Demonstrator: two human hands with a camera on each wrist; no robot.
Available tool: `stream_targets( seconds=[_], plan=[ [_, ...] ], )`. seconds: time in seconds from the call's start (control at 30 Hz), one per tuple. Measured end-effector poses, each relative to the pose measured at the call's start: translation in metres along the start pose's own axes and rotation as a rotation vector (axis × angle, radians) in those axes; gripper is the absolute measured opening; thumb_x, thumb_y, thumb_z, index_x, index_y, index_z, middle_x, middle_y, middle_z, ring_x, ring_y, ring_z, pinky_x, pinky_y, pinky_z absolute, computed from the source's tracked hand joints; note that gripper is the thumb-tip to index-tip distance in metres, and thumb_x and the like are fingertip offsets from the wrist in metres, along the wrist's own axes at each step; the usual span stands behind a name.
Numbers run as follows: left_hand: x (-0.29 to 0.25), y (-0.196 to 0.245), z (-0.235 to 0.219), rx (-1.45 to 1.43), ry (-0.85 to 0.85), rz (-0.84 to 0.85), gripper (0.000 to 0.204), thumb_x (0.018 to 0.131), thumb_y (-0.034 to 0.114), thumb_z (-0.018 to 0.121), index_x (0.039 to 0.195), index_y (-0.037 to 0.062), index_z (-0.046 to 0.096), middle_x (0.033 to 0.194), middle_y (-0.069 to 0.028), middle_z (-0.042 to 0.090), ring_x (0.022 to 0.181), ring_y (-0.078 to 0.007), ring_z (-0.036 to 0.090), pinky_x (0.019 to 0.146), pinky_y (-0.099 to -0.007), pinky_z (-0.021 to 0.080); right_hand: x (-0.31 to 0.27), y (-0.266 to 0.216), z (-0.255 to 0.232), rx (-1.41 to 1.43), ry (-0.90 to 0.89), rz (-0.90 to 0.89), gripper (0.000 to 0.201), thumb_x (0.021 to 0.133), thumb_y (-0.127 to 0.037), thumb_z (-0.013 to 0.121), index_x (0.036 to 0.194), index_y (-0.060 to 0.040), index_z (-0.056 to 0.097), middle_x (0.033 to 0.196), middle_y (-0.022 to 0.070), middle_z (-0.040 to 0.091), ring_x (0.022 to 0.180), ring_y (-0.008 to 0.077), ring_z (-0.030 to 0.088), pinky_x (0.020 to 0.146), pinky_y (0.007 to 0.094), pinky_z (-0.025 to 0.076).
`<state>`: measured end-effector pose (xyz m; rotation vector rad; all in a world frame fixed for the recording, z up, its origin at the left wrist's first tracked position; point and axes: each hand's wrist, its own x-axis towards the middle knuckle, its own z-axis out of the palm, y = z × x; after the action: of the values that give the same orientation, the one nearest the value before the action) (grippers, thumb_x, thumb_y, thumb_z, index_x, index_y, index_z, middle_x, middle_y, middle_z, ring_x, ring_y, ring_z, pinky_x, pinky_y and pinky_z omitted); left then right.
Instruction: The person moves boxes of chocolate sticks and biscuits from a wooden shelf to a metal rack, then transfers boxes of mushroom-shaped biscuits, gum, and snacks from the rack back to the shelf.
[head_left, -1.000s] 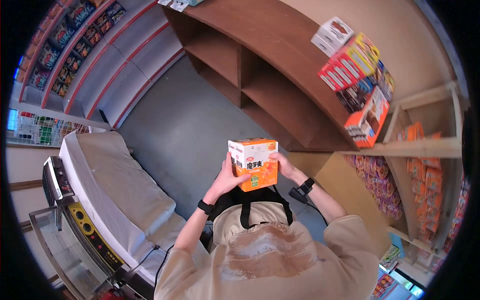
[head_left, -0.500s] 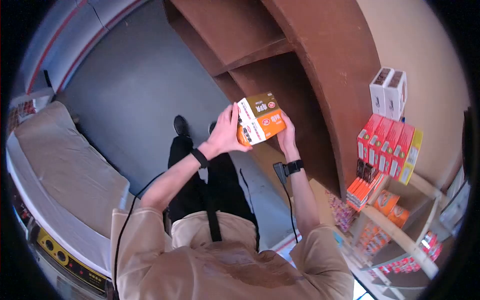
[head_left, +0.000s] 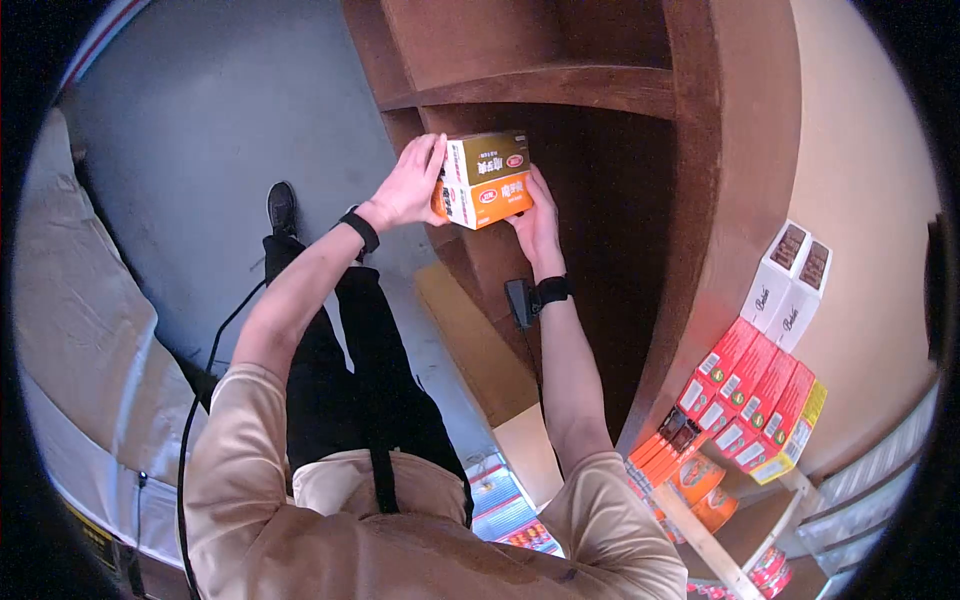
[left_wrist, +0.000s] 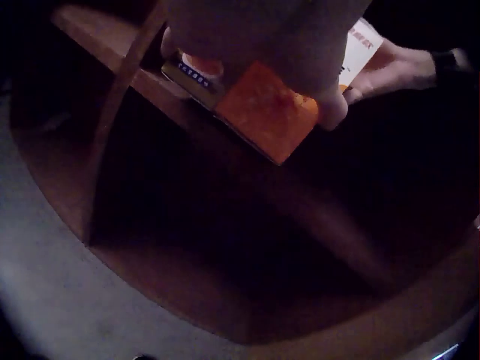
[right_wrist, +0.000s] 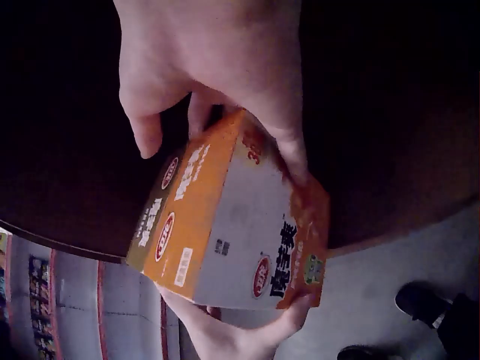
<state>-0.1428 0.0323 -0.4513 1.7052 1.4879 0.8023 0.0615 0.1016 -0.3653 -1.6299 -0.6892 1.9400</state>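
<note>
An orange-and-white snack box (head_left: 490, 203) and an olive-and-white snack box (head_left: 485, 155) are held side by side as one block, in front of the brown shelf unit (head_left: 620, 92). At their left end my left hand (head_left: 408, 188) grips them, thumb low on the orange box. My right hand (head_left: 540, 228) holds the opposite end. In the right wrist view, the orange box (right_wrist: 247, 240) shows its printed white front, and the right hand's fingers (right_wrist: 296, 154) spread over its edge. Seen from the left wrist, the boxes overlap the dark shelf compartment.
White boxes (head_left: 785, 285), red boxes (head_left: 745, 395) and a yellow box (head_left: 800, 430) stand on the unit's top at right. Orange packets (head_left: 700, 490) lie on a wooden rack below. A cardboard sheet (head_left: 475, 345) is near the legs; a cloth-covered surface (head_left: 90, 320) is at left.
The view has turned toward the brown shelf unit. Both hands have carried the boxes to the shelf front and turned them, so the olive box now shows beside the orange one.
</note>
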Motion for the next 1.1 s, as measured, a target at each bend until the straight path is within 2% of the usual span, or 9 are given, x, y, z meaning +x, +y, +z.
stream_targets(
  seconds=[0.2,0.3,0.4,0.6,0.7,0.87,0.93,0.97,1.1],
  plan=[
    [0.024,-0.015,0.020,0.124,0.039,-0.041,0.127,0.047,0.037,0.086,0.136,-0.0136,0.011,0.137,-0.0326,0.023,0.131,-0.0437,0.024,0.113,-0.0423,0.021,0.024,0.003,0.008,-0.076,0.114,-0.227,0.059,0.089,-0.024,0.060,0.137,-0.0024,0.033,0.131,0.0116,0.045,0.122,0.0253,0.045,0.100,0.0490,0.038],
    [0.037,-0.017,0.026,0.143,0.083,-0.108,0.126,0.048,0.037,0.086,0.135,-0.0143,0.011,0.137,-0.0331,0.026,0.130,-0.0432,0.026,0.112,-0.0409,0.023,0.028,0.022,0.014,0.012,0.184,-0.115,0.062,0.086,-0.027,0.065,0.133,0.0000,0.035,0.129,0.0144,0.046,0.118,0.0280,0.048,0.099,0.0495,0.040],
    [0.053,-0.005,0.025,0.161,0.152,-0.116,0.120,0.049,0.033,0.086,0.136,-0.0120,0.016,0.133,-0.0333,0.030,0.126,-0.0439,0.033,0.108,-0.0413,0.030,0.027,0.026,0.032,0.084,0.039,0.204,0.063,0.084,-0.038,0.066,0.127,0.0005,0.042,0.125,0.0160,0.048,0.114,0.0303,0.050,0.097,0.0466,0.044],
    [0.060,0.002,0.036,0.300,0.115,-0.142,0.085,0.071,0.008,0.066,0.138,-0.0079,0.018,0.129,-0.0296,0.039,0.118,-0.0405,0.043,0.101,-0.0422,0.037,0.042,0.012,0.056,0.063,0.095,0.177,0.070,0.081,-0.049,0.065,0.127,-0.0014,0.044,0.124,0.0188,0.047,0.115,0.0310,0.048,0.097,0.0410,0.045],
    [0.043,0.008,0.028,0.222,0.015,-0.190,0.075,0.072,0.000,0.058,0.138,-0.0032,0.024,0.130,-0.0257,0.042,0.119,-0.0381,0.044,0.101,-0.0416,0.038,0.047,0.021,0.065,0.340,0.256,0.349,0.080,0.076,-0.051,0.069,0.130,-0.0004,0.039,0.130,0.0201,0.040,0.117,0.0312,0.046,0.098,0.0406,0.044],
    [-0.004,0.006,0.000,0.101,0.112,-0.307,0.067,0.073,0.005,0.064,0.133,0.0017,0.035,0.129,-0.0224,0.043,0.121,-0.0381,0.041,0.103,-0.0414,0.035,0.044,0.035,0.074,0.841,0.205,0.341,0.098,0.071,-0.047,0.075,0.135,0.0050,0.022,0.133,0.0260,0.031,0.124,0.0348,0.038,0.102,0.0422,0.041],
    [-0.038,0.014,-0.014,0.079,0.136,-0.368,0.062,0.077,0.008,0.064,0.132,0.0014,0.036,0.129,-0.0219,0.043,0.121,-0.0378,0.041,0.103,-0.0411,0.035,0.046,0.033,0.081,0.939,0.033,0.040,0.084,0.077,-0.042,0.072,0.131,0.0052,0.029,0.131,0.0239,0.034,0.121,0.0313,0.042,0.102,0.0391,0.043],
    [-0.057,0.016,-0.018,0.087,0.147,-0.378,0.059,0.077,0.008,0.064,0.130,0.0005,0.038,0.127,-0.0214,0.044,0.120,-0.0372,0.042,0.102,-0.0411,0.036,0.043,0.027,0.087,1.001,0.073,0.026,0.066,0.084,-0.035,0.066,0.128,0.0047,0.038,0.127,0.0195,0.043,0.116,0.0283,0.047,0.101,0.0371,0.044],
    [-0.132,0.016,-0.036,0.115,0.120,-0.459,0.054,0.079,0.011,0.064,0.126,-0.0004,0.042,0.126,-0.0200,0.045,0.118,-0.0360,0.043,0.101,-0.0409,0.037,0.082,0.039,0.065,1.202,0.101,-0.041,0.052,0.090,-0.035,0.057,0.123,0.0040,0.047,0.122,0.0186,0.054,0.114,0.0327,0.051,0.097,0.0414,0.047]
  ],
)
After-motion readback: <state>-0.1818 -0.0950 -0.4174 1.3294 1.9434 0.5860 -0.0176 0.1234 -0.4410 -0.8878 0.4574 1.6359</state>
